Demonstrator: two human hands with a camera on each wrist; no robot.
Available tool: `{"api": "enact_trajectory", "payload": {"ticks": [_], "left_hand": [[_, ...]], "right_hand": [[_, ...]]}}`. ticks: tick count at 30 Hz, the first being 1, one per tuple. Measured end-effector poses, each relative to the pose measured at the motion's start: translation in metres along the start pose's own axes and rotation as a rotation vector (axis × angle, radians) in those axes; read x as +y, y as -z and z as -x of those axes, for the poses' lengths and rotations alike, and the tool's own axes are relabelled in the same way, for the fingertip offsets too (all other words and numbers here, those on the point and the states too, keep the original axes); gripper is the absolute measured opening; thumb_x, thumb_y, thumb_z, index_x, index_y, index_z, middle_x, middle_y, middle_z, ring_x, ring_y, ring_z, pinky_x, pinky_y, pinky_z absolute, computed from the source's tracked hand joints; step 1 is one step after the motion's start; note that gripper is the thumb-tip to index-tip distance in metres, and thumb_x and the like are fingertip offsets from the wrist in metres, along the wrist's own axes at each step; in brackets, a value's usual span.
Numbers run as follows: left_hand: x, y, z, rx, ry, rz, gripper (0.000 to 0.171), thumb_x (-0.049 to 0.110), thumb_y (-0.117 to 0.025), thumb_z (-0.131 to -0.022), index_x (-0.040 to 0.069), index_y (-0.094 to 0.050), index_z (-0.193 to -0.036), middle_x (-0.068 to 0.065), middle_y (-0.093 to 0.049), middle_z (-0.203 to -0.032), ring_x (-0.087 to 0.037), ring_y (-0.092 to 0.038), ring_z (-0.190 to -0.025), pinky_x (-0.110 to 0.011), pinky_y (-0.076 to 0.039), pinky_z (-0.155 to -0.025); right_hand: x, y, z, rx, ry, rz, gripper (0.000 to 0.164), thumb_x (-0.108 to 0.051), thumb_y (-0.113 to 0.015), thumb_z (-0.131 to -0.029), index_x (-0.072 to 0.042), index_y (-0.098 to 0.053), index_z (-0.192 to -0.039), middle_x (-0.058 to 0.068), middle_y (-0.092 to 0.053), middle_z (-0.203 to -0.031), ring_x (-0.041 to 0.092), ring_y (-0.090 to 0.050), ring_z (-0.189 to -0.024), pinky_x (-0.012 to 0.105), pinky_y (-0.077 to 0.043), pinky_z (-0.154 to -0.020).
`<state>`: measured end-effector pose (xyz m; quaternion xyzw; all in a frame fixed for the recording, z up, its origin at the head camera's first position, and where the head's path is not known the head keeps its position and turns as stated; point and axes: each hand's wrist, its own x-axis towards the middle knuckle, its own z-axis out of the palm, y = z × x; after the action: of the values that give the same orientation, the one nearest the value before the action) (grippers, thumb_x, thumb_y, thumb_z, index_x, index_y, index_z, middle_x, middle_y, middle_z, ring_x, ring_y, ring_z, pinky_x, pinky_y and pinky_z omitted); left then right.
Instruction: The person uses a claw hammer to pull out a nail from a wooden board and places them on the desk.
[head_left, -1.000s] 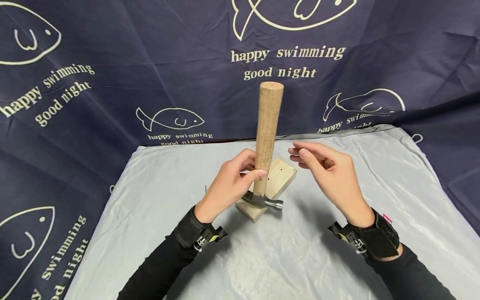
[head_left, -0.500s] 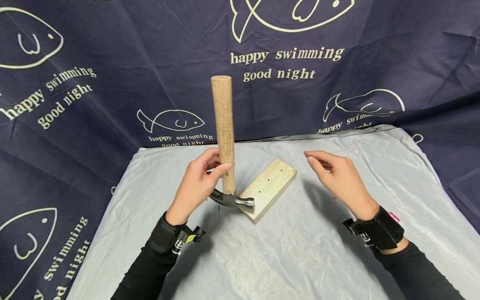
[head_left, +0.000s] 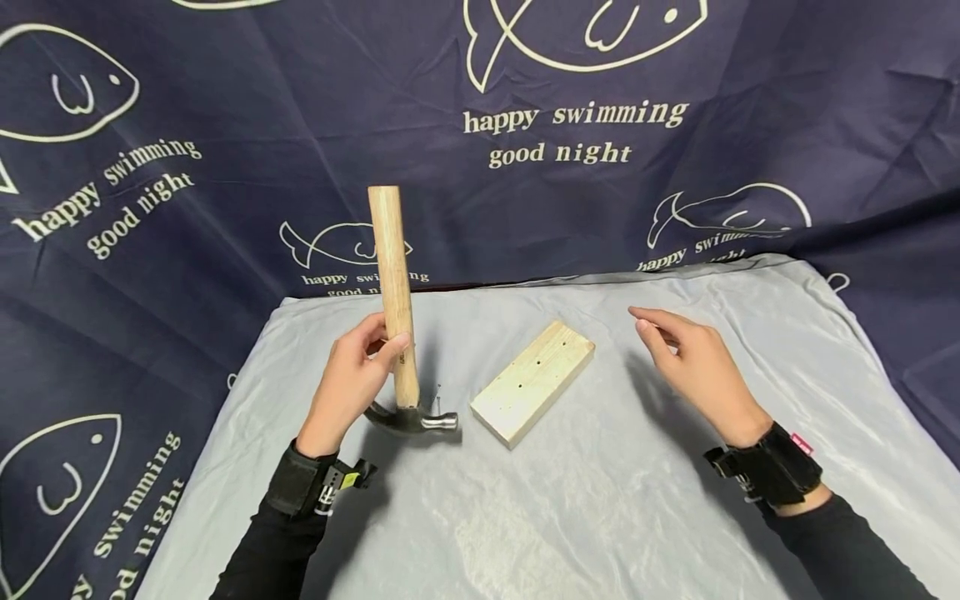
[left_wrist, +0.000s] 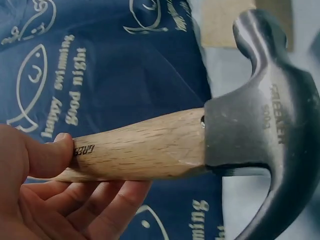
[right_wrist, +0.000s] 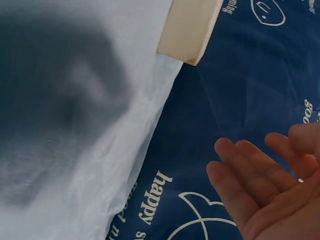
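Observation:
My left hand [head_left: 347, 371] grips a claw hammer [head_left: 393, 267] by the lower part of its wooden handle. The hammer is nearly upright, handle end up and steel head [head_left: 408, 419] down over the cloth, left of a wooden block [head_left: 525, 392]. In the left wrist view the thumb presses on the handle's printed face, with fingers beneath and the claw [left_wrist: 280, 200] curving away. Right of the block hovers my right hand [head_left: 693, 371], holding nothing, its fingers loosely bent. The block lies flat at a slant, with several small dark holes along its top.
Beside the hammer head are thin nails [head_left: 438, 402], partly overlapped by it. A pale cloth [head_left: 540, 517] covers the table. Behind and at the sides hangs a dark blue curtain [head_left: 525, 233] with fish prints and lettering.
My left hand has carried the hammer left, away from over the block, and the nails now show. My right hand has moved slightly right. The block has stayed put.

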<state>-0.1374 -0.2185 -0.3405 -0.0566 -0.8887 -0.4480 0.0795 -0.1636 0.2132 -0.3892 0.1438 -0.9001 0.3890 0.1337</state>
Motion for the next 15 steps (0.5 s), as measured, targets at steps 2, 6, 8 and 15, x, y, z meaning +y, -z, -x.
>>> {"api": "enact_trajectory", "payload": {"ticks": [2,6,8,15], "left_hand": [[-0.006,0.001,0.002,-0.002,0.024,-0.029,0.031,0.027,-0.064,-0.104,0.014,-0.066,-0.132,-0.009,-0.075,-0.099,-0.019,-0.069,-0.088,-0.026,-0.056,-0.073],[-0.016,0.002,0.005,-0.016,0.06,-0.067,0.031,0.025,-0.064,-0.104,0.011,-0.066,-0.132,-0.011,-0.075,-0.099,-0.02,-0.066,-0.081,-0.025,-0.05,-0.067],[-0.02,0.003,0.007,-0.023,0.076,-0.081,0.031,0.023,-0.063,-0.104,0.008,-0.066,-0.131,-0.013,-0.075,-0.099,-0.02,-0.064,-0.077,-0.025,-0.049,-0.065],[-0.037,0.013,0.009,-0.098,0.195,-0.06,0.034,0.024,-0.058,-0.106,0.003,-0.064,-0.132,-0.017,-0.074,-0.105,-0.02,-0.068,-0.084,-0.029,-0.057,-0.072]], "right_hand": [[0.003,-0.001,0.002,-0.008,-0.006,-0.003,0.039,-0.037,-0.052,-0.109,-0.022,-0.064,-0.142,0.007,-0.068,-0.138,0.033,-0.071,-0.117,0.046,-0.054,-0.096],[0.008,-0.001,0.003,-0.019,-0.005,0.005,0.04,-0.038,-0.05,-0.109,-0.022,-0.063,-0.144,0.007,-0.067,-0.14,0.033,-0.07,-0.119,0.046,-0.054,-0.097],[0.01,0.0,0.003,-0.02,-0.001,0.008,0.039,-0.037,-0.05,-0.109,-0.022,-0.063,-0.143,0.007,-0.067,-0.14,0.034,-0.069,-0.12,0.047,-0.053,-0.097],[0.011,0.001,0.0,-0.053,-0.006,0.006,0.041,-0.039,-0.049,-0.109,-0.022,-0.062,-0.144,0.004,-0.066,-0.142,0.028,-0.063,-0.13,0.048,-0.051,-0.102]]}}
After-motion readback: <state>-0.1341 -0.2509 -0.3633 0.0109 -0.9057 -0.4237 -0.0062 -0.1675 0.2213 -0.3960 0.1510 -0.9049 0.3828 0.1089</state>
